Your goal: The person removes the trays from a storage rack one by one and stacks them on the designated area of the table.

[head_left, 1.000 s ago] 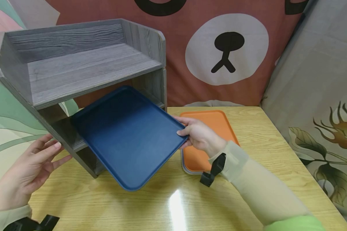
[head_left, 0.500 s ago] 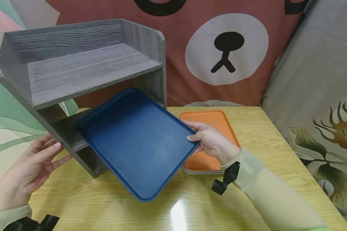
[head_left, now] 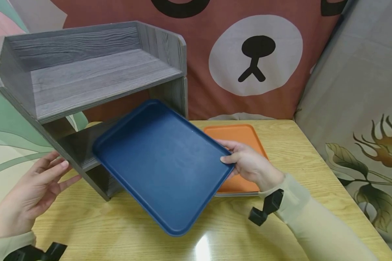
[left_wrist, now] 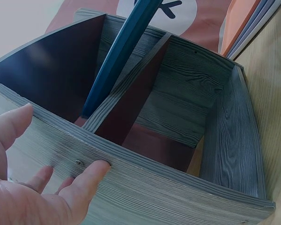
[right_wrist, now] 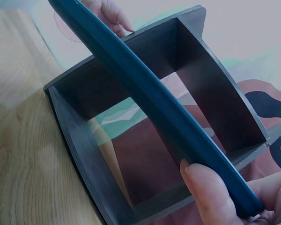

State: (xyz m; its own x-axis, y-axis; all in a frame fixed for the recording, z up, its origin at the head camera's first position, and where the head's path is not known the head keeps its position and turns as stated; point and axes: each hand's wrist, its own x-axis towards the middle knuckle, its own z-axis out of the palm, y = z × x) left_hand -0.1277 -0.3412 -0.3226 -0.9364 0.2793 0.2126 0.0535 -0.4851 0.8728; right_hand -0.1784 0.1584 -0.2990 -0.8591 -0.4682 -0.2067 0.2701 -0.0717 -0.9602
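My right hand (head_left: 253,165) pinches a blue rectangular tray (head_left: 164,166) by its right corner, thumb on top and fingers beneath. The tray is held tilted in front of the grey wood-grain shelf (head_left: 101,78), its far part near the opening between the top board and the middle board. Seen from the right wrist, the tray (right_wrist: 154,103) appears edge-on, crossing the view. My left hand (head_left: 36,190) is at the shelf's left side panel, fingers fairly straight and touching its outer face. In the left wrist view its fingertips (left_wrist: 100,168) rest near the panel's front edge.
An orange tray (head_left: 240,139) lies on top of other pale trays on the wooden table (head_left: 290,203), right of the shelf and partly behind my right hand. Patterned cloth hangs behind the shelf and along the right side.
The blue tray and my right hand have shifted right and toward me, showing more of the middle board. My left hand and the shelf have stayed in place.
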